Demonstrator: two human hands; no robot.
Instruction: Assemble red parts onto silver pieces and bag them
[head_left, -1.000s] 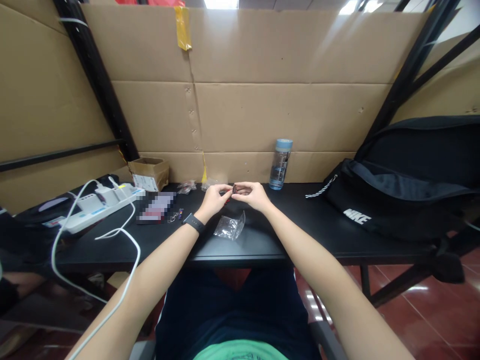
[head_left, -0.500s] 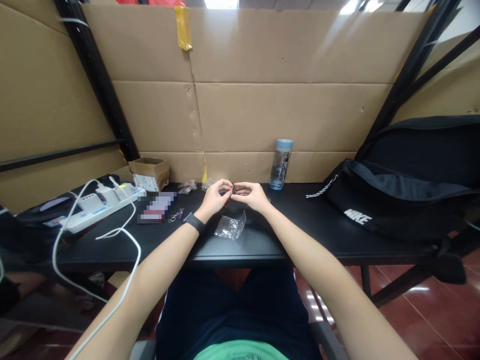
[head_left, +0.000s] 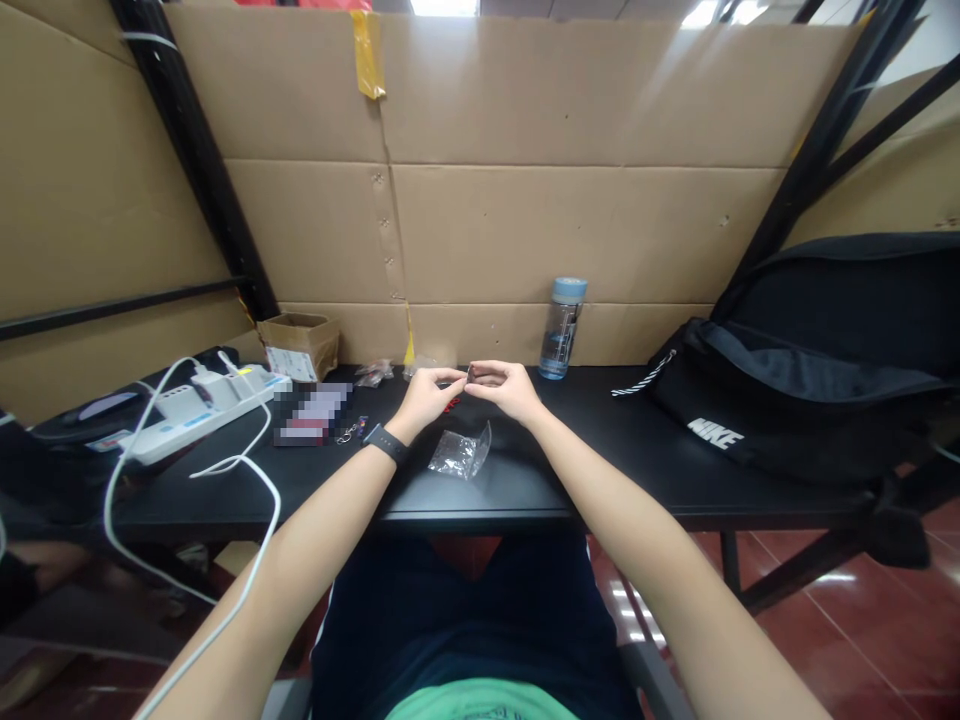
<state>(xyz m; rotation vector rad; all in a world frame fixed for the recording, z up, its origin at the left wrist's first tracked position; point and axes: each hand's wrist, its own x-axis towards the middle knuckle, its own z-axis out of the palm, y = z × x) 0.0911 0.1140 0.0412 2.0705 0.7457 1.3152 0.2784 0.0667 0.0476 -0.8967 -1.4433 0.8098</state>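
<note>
Piece: a small dark piece (head_left: pixel 470 374) is sitting between the fingertips of both hands, above the table (head_left: pixel 622 450), toward its rear edge and left of the bottle (head_left: pixel 559 335).
Axis: what is showing is thin and running roughly upright, its narrow side facing the wearer; the fingers are hiding the rest, so which end is leading cannot be told.
Left hand: the left hand (head_left: pixel 427 395) is pinching at the piece's left side, thumb and forefinger nearly meeting; a watch (head_left: pixel 388 444) is circling the wrist.
Right hand: the right hand (head_left: pixel 511 390) is pinching from the right, thumb below, fingers curling over.
Red bit: a red bit (head_left: pixel 451 405) is showing under the left fingers; whether it is joining the piece cannot be told.
Bag: a clear bag (head_left: pixel 453 455) is lying between the forearms, nearer the table's front edge.
Keyring: a keyring (head_left: pixel 347 434) is lying left of the watch.
Rear left corner: an open box (head_left: pixel 300 362) is standing there.
Right end: a backpack (head_left: pixel 810 400) is resting there.
</note>
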